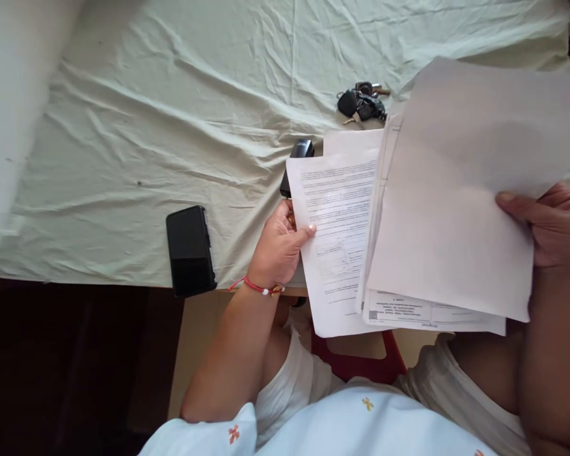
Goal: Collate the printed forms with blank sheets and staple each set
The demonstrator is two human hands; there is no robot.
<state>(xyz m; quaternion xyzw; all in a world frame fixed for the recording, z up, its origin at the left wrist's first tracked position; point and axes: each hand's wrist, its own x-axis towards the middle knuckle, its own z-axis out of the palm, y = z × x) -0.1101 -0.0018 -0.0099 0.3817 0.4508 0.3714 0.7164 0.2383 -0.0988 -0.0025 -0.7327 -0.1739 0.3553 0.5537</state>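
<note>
A table (137, 126) draped in a wrinkled pale green cloth (180, 76) carries a black phone (190, 250) near its front edge, a bunch of keys (362, 103) farther back, and a small black object (298, 161) beside the papers.

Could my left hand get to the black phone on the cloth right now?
Probably yes: the phone lies just beside your left hand, with only bare cloth between. But that hand is gripping the printed sheet.

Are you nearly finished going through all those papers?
Partway, it seems. The right hand has a blank-backed sheet lifted off the pile. The left hand pinches the edge of a printed page. More sheets lie fanned beneath, so some look left. The phone and keys lie untouched.
</note>
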